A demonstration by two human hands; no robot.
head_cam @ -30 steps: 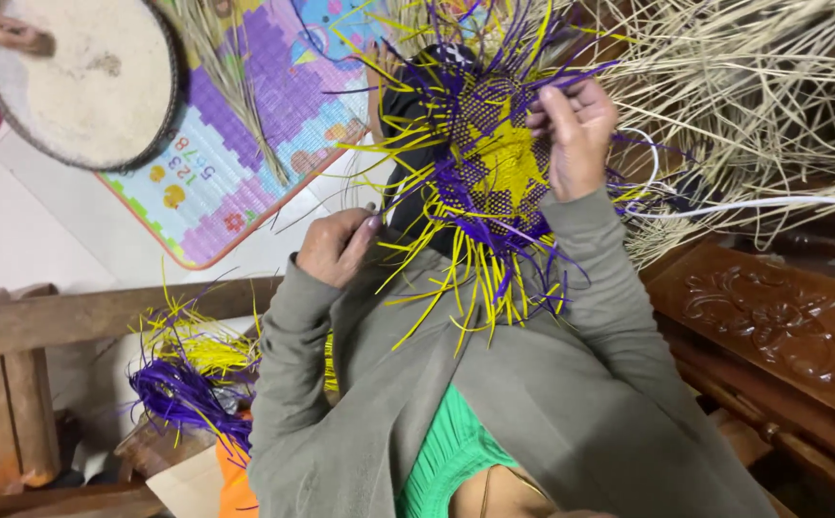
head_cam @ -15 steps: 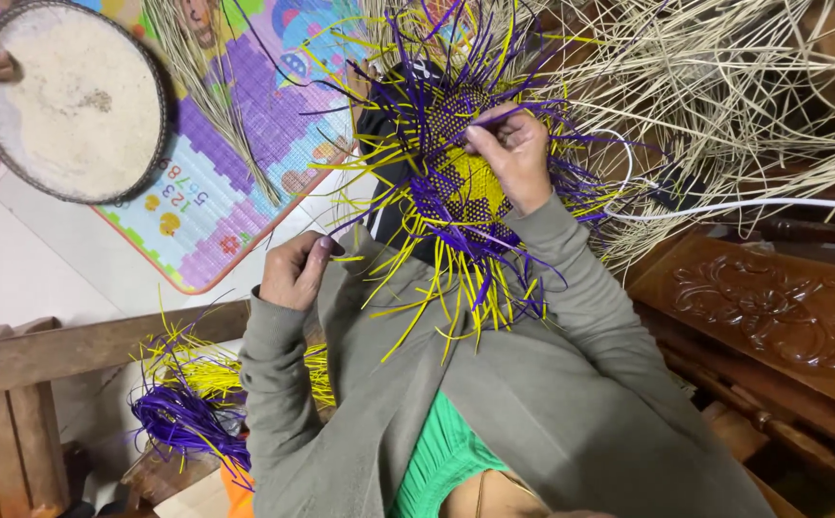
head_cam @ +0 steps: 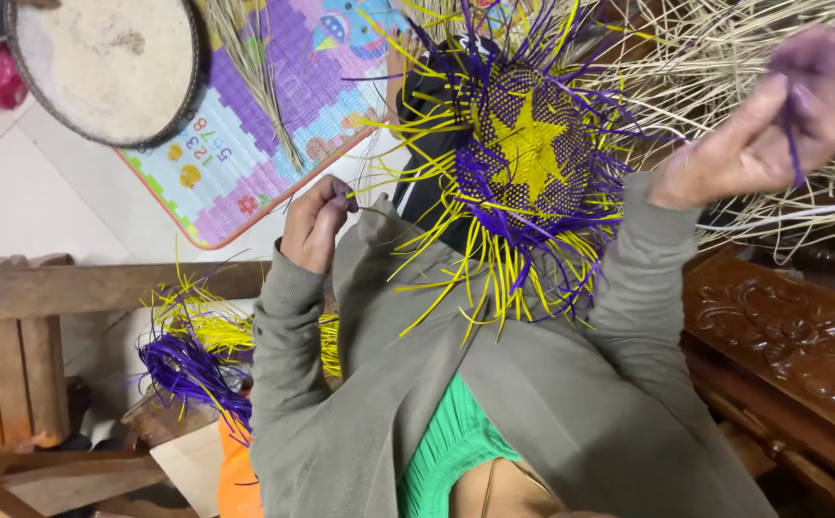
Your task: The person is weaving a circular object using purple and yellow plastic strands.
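A half-woven piece (head_cam: 532,153) of purple strips with a yellow star in its middle rests on my lap, loose yellow and purple ends sticking out all round. My right hand (head_cam: 763,134) is raised to the right of it, fingers pinched on a purple strip (head_cam: 793,144) that runs back toward the weave. My left hand (head_cam: 317,225) sits to the left of the piece, fingers closed on a thin strand end. Grey sleeves cover both arms.
A round flat tray (head_cam: 101,58) of pale grain lies top left on a colourful foam mat (head_cam: 245,144). Pale straw (head_cam: 715,67) is heaped at the top right above carved wooden furniture (head_cam: 791,336). Purple and yellow strip bundles (head_cam: 187,350) lie beside a wooden bench (head_cam: 14,355).
My right hand has left the woven piece and swung out to the right, drawing a purple strip with it. My left hand has stayed to the left of the piece.
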